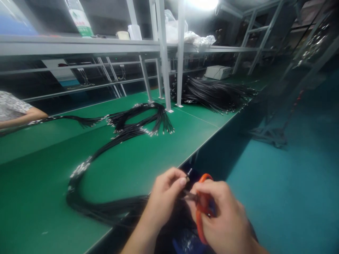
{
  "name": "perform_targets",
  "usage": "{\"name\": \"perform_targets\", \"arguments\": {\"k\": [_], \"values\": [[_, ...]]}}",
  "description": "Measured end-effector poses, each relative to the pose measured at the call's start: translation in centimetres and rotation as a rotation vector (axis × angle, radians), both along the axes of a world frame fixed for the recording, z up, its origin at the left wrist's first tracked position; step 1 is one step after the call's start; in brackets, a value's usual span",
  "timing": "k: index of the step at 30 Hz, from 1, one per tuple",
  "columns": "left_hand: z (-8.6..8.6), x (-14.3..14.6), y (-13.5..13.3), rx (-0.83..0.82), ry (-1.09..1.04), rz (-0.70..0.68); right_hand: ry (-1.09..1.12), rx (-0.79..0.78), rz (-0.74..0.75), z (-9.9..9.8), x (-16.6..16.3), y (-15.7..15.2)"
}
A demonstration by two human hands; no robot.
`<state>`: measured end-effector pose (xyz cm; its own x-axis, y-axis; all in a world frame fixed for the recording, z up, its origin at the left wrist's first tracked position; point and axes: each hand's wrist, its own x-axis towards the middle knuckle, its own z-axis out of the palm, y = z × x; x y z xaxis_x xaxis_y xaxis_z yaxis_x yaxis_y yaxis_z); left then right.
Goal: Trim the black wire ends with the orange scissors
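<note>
My left hand pinches the metal-tipped end of a thin black cable just off the front edge of the green bench. My right hand is closed around orange-handled scissors, whose blades point at the cable end between the two hands. A long bundle of black cables curves across the bench from my left hand toward the back. What lies in my lap below the hands is dark and blurred.
More black cable bundles with metal ends lie mid-bench, and a large heap sits at the far right. Grey shelf posts stand on the bench. Another person's arm rests at the left edge. The teal floor lies to the right.
</note>
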<state>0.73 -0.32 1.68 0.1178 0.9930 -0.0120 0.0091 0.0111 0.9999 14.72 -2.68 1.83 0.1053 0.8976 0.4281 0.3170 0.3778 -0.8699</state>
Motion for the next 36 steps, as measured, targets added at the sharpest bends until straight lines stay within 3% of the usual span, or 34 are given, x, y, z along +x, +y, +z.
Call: {"name": "perform_targets", "arguments": {"k": [3, 6, 9, 13, 19, 36], "values": [[0.1, -0.9, 0.4, -0.028, -0.129, -0.053, 0.178, -0.383, 0.299, 0.7, 1.9, 0.6], [0.2, -1.4, 0.7, -0.073, -0.216, -0.085, 0.355, -0.633, 0.718, 0.2, 3.8, 1.9], [0.4, -1.5, 0.9, -0.166, -0.360, -0.147, 0.541, -0.814, 0.953, -1.4, 4.4, 2.5], [0.4, -1.5, 1.0, -0.264, -0.498, -0.234, 0.672, -0.877, 0.999, -2.6, 4.1, 2.5], [0.0, -1.5, 0.9, -0.367, -0.626, -0.312, 0.694, -0.882, 1.060, -2.4, 3.8, 2.9], [-0.3, -1.6, 0.7, -0.299, -0.588, -0.307, 0.695, -0.909, 1.079, -1.8, 3.6, 3.4]]}}
